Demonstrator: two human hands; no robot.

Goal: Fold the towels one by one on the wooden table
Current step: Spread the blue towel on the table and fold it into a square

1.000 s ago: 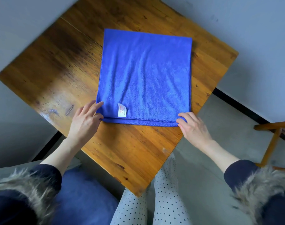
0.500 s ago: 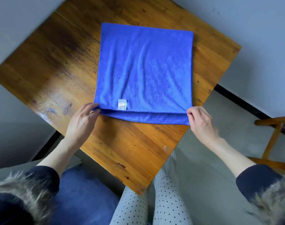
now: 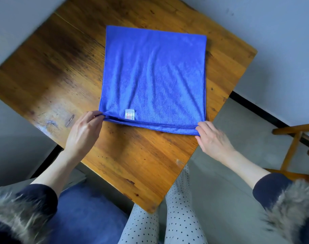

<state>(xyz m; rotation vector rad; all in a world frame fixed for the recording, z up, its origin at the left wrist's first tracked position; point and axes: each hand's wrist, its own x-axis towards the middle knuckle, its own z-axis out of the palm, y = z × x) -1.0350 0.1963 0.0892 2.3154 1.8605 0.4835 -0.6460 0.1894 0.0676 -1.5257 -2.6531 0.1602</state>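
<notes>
On the wooden table [image 3: 129,155] a blue towel [image 3: 153,76] lies flat, doubled over, its two layers showing along the near edge. A small white label [image 3: 130,114] sits close to that edge. The left hand [image 3: 82,131] pinches the near left corner between thumb and curled fingers. The right hand [image 3: 212,138] is at the near right corner, fingertips touching the hem; whether it pinches I cannot tell. A wooden chair [image 3: 294,148] stands off to the right.
</notes>
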